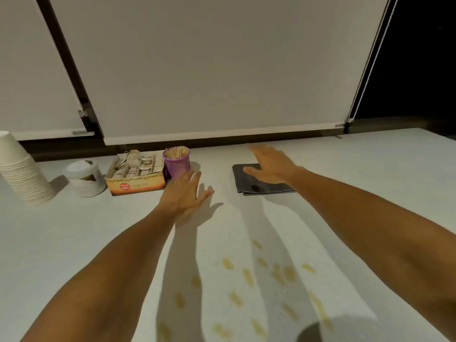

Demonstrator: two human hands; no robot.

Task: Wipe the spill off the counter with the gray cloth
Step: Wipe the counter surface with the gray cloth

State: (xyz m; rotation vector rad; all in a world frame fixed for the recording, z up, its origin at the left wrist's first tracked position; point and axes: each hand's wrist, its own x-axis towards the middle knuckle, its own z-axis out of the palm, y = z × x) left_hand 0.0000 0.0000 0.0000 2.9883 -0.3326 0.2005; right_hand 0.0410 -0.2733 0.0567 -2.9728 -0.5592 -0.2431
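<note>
A folded dark gray cloth (256,185) lies flat on the pale counter (370,169), right of centre and towards the back. My right hand (271,166) hovers over its far right part, fingers spread, holding nothing. My left hand (185,191) is stretched out flat above the counter, just in front of a purple cup, also with nothing in it. The spill (259,287) is a scatter of yellowish drops across the near middle of the counter, between my two forearms.
At the back left stand a purple mesh cup of wooden sticks (176,161), an orange box of tea bags (135,174), a white jar (85,177) and a tilted stack of paper cups (21,170). A window blind (209,70) hangs behind the counter.
</note>
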